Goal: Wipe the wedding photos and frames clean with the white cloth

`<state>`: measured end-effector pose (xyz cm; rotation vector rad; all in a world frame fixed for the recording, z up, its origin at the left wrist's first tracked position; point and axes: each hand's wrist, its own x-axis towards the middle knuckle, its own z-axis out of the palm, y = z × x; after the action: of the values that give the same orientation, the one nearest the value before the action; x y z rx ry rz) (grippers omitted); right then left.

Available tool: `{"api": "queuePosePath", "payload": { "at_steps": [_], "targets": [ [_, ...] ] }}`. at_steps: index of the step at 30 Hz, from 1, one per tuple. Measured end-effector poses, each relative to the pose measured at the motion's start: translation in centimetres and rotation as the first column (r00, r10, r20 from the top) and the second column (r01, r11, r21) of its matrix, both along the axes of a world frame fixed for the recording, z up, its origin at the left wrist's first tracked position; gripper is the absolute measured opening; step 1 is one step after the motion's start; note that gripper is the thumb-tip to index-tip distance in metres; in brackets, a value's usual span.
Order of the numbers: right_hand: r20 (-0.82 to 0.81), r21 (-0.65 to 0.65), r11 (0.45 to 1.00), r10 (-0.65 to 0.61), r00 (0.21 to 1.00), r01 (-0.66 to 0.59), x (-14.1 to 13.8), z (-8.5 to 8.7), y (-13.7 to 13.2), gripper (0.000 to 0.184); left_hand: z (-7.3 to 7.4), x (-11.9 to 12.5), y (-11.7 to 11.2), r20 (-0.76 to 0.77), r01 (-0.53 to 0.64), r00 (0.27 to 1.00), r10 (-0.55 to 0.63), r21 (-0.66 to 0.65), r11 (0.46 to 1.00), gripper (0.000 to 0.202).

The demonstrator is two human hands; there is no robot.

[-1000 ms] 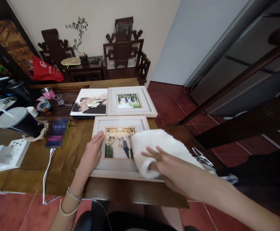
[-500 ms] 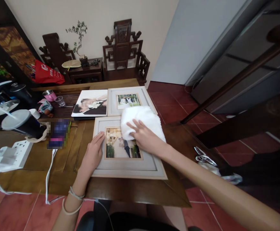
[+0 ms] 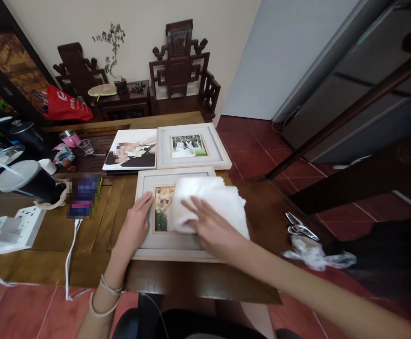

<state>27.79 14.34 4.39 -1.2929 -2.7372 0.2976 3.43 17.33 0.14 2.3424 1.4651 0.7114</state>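
Observation:
A pale picture frame (image 3: 177, 247) lies flat near the table's front edge, with a photo (image 3: 163, 216) at its centre. My left hand (image 3: 137, 225) rests on the frame's left side, fingers stretched out flat. A folded white towel (image 3: 212, 190) covers the right part of the photo and frame. My right hand (image 3: 208, 226) presses on this towel, fingers slightly apart on top; its thumb is partly hidden. Directly behind lies a second pale picture frame (image 3: 163, 155), showing two people outdoors. To its left is a white-edged photo panel (image 3: 134, 150), stacked on something dark.
On the left of the wooden table (image 3: 99, 245) are a phone (image 3: 85, 197) on a white cable, a power strip (image 3: 28, 226), a dark tumbler (image 3: 36, 183) and a pink mug (image 3: 70, 138). Scissors (image 3: 300, 227) and a clear plastic bag (image 3: 314, 254) lie at the right.
My right hand has moved the towel towards me, off the rear frame and down over the near photo. The left hand stays on the frame's left side.

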Motion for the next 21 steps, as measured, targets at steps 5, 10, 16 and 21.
{"api": "queuePosePath", "payload": {
  "at_steps": [5,10,16,21],
  "targets": [
    [0.071,0.227,0.972,-0.085,0.994,0.067,-0.7,-0.2,5.9,0.04,0.0,0.0,0.0,0.02,0.006,1.0,-0.006,0.01,1.0,0.063],
    [0.187,0.127,0.992,-0.024,0.982,0.0,-1.2,0.8,4.1,0.036,0.4,0.2,-0.1,-0.012,-0.009,1.0,0.009,-0.013,1.0,0.062],
    [0.13,-0.228,0.966,0.155,0.979,-0.122,-1.0,2.9,-3.5,0.039,1.0,0.6,-0.3,-0.121,-0.036,0.992,0.027,-0.072,0.997,0.062],
    [0.045,-0.241,0.963,0.138,0.989,-0.123,-1.9,2.5,-4.3,0.04,1.0,0.7,-0.2,-0.159,-0.048,0.987,0.037,-0.068,0.997,0.059]
  ]
}}
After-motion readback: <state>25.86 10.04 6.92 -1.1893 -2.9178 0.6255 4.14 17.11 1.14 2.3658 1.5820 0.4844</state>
